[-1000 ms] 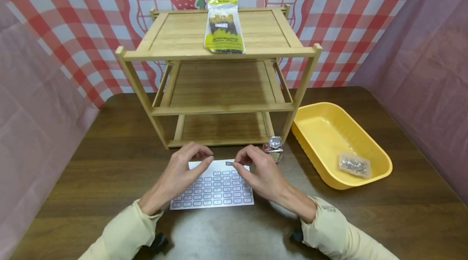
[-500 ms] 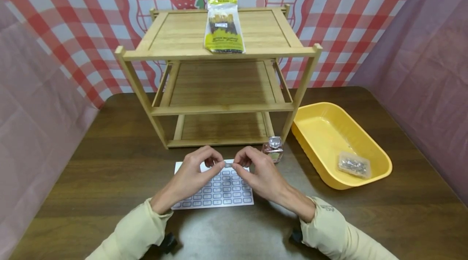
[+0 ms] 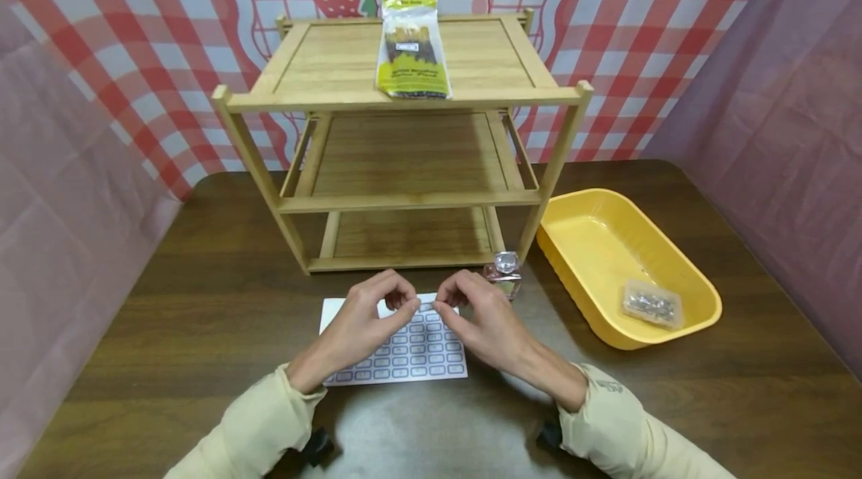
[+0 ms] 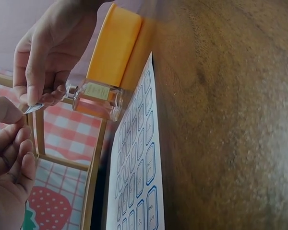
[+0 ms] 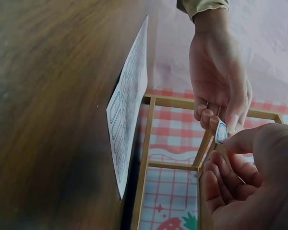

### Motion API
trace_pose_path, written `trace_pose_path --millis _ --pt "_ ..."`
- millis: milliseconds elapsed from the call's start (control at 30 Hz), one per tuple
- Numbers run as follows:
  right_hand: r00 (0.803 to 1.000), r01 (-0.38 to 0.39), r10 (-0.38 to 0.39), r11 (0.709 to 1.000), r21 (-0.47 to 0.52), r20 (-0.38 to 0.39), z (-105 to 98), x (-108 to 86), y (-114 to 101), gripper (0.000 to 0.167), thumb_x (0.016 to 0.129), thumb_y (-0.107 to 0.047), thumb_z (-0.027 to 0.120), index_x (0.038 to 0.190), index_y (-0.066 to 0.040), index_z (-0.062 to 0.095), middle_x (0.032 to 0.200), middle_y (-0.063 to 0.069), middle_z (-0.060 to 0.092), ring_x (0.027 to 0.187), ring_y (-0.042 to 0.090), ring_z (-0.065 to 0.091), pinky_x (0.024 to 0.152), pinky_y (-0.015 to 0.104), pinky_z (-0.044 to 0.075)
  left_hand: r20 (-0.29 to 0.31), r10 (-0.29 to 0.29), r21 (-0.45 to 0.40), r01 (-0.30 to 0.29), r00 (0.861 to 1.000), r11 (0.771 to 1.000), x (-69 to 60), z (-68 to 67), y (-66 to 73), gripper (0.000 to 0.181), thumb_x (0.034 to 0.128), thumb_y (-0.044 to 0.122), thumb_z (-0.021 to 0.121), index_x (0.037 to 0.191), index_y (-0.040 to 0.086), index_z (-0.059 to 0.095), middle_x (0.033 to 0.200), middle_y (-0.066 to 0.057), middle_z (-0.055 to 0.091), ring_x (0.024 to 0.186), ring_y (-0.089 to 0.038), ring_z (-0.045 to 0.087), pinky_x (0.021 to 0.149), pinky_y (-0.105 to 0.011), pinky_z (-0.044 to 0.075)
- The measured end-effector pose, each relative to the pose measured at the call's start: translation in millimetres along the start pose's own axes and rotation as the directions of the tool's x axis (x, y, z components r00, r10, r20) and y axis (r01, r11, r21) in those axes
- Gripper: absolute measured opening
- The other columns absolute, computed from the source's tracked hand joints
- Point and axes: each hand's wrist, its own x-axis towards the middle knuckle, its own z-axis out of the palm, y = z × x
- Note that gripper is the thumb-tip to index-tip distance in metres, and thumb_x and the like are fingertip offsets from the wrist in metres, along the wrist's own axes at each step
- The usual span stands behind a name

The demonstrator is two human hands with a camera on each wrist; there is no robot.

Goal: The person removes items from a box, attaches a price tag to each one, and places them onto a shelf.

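Observation:
A small blue-bordered sticker label (image 5: 222, 132) is stretched between my two hands, just above the far edge of the sheet. My left hand (image 3: 367, 325) pinches one end of it with thumb and forefinger. At the other end, my right hand (image 3: 490, 329) pinches it the same way. Below them a white sticker sheet (image 3: 419, 361) lies flat on the table, printed in rows of blue-framed labels; the left hand covers part of it in the head view. A pinkish glass bottle with a clear cap (image 4: 97, 98) stands just beyond my right hand.
A three-tier wooden shelf (image 3: 404, 200) stands behind the hands, with an Artist Brushes packet (image 3: 412, 52) on its top board. To the right sits a yellow tray (image 3: 572, 269) holding a clear box of small metal pieces (image 3: 652, 304). Checked cloth hangs behind.
My left hand has moved right from above the sheet and taken the label's free end. The right hand, which held the label throughout, has barely shifted.

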Motion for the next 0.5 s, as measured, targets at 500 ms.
trace_pose_path --millis 500 --pt "0.999 0.024 -0.026 0.996 -0.087 -0.029 -16.9 -14.0 9.3 0.011 0.091 0.001 0.074 0.095 -0.004 0.065 0.089 0.002 0.064 0.079 0.012 0.060 0.068 0.029 0.057 0.034 0.055 -0.007 -0.055 0.998 0.998 15.3 18.3 2.0 0.008 0.0948 0.002 0.071 0.093 0.009 0.068 0.092 0.003 0.062 0.085 -0.012 0.058 0.074 -0.032 0.055"
